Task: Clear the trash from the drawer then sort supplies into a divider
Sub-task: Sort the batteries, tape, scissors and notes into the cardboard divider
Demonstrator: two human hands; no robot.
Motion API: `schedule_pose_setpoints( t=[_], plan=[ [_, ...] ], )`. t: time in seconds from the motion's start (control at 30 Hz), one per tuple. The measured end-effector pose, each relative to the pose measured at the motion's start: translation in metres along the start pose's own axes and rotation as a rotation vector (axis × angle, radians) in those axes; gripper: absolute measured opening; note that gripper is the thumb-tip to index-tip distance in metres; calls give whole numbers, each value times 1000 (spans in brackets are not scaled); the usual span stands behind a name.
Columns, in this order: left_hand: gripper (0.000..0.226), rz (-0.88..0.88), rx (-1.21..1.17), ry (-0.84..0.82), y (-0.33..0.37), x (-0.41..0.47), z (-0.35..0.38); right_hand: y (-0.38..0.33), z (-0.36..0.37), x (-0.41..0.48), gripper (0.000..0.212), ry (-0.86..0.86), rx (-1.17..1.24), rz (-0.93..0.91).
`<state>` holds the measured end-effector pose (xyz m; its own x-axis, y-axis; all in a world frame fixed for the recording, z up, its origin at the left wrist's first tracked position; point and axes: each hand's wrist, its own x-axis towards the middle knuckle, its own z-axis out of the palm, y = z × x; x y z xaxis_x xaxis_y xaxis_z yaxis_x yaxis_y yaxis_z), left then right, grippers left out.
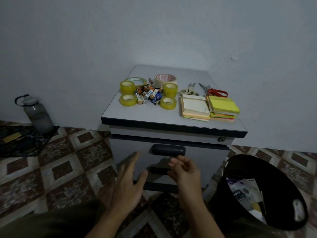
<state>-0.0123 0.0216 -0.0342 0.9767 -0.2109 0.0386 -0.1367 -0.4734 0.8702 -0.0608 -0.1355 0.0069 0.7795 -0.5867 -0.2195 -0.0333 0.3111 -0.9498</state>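
**A:** Right, where do your hands stand?

**B:** Your left hand [127, 184] is spread flat, fingers released and holding nothing, in front of the closed grey drawer front [133, 148] of the small grey cabinet [171, 133]. Your right hand [184, 170] sits just beside it, fingers loosely curled and empty.

**A:** What lies nearest your fingertips?

**B:** Just above your right fingertips is the upper dark oblong plastic handle [169, 149]. A second dark handle [158, 170] shows between your two hands, partly hidden behind your right fingers; you cannot tell whether they touch it.

**A:** And the supplies?

**B:** All up on the cabinet top, well beyond your fingers. Above your left fingers: four yellowish clear tape rolls [127, 87], a wide clear tape roll [137, 80], a cream masking tape roll [166, 79] and a heap of mixed small batteries [148, 94] among them. Above and right of your right fingers: pale-handled scissors [187, 91], red-handled scissors [215, 92], a stack of pale sticky notes [194, 107] and a stack of neon yellow-green sticky notes [223, 107], the two stacks touching.

**A:** The trash?

**B:** Right of your right hand, a round black plastic bin [240, 165] stands on the patterned tile floor [60, 169], with crumpled wrappers and paper [245, 191] inside.

**A:** Anything far left?

**B:** A grey lidded water bottle [36, 114] by the wall.
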Motion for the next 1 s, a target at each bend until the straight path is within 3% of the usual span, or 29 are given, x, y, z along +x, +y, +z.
schedule_pose_setpoints(
  t=[0.1, 0.17, 0.23, 0.33, 0.43, 0.7, 1.0],
  plan=[
    [55, 129, 99, 287, 19, -1, -12, -9, -9, -5, 29, 119, -239, -194],
    [62, 99, 119, 394, 30, 7, -24, -22, -17, -6, 29, 215, -380, -327],
    [67, 69, 19, 400, 32, 22, -39, -33, -28, 0, 32, 351, -472, -387],
    [74, 61, -171, 292, 23, 44, -59, -50, -48, 19, 47, 529, -397, -279],
    [69, 64, -258, 208, 24, 51, -69, -60, -62, 31, 60, 432, -375, -234],
    [65, 47, -267, 175, 24, 48, -75, -74, -82, 22, 59, 303, -508, -170],
    [37, -85, -10, 257, 30, -4, -106, -87, -128, -19, 48, 103, -1001, -22]
  ],
)
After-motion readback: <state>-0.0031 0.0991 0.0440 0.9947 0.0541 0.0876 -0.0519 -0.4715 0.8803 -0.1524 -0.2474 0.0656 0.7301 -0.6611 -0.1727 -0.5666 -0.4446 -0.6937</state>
